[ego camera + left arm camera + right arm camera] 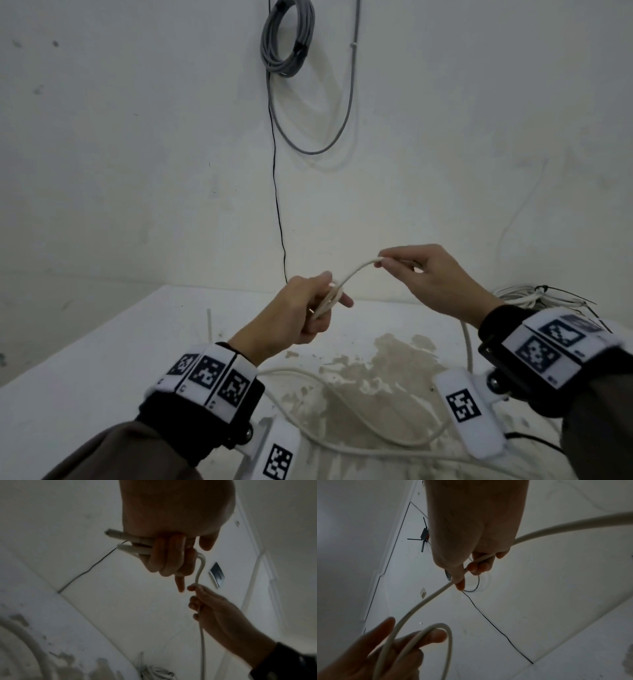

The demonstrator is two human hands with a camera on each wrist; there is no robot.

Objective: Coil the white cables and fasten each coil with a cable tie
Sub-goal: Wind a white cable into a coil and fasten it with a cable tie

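Observation:
A white cable (356, 269) spans between both hands above a white table (85, 370). My left hand (308, 308) grips a short folded bundle of the cable (135, 545), fingers curled round it. My right hand (411, 270) pinches the cable a little farther along, thumb against fingers. The rest of the cable (359, 421) trails down and lies in loose curves on the table. The small loop of the bundle (436, 635) shows in the right wrist view beside the left hand (376, 649). A coiled white cable (520, 296) with a black cable tie (561, 293) lies at the right.
A grey cable coil (287, 37) hangs on the wall ahead, with a thin black wire (279, 212) running down to the table. A white cable tie (209, 323) lies at the table's left. The table top has a worn brownish patch (376, 370).

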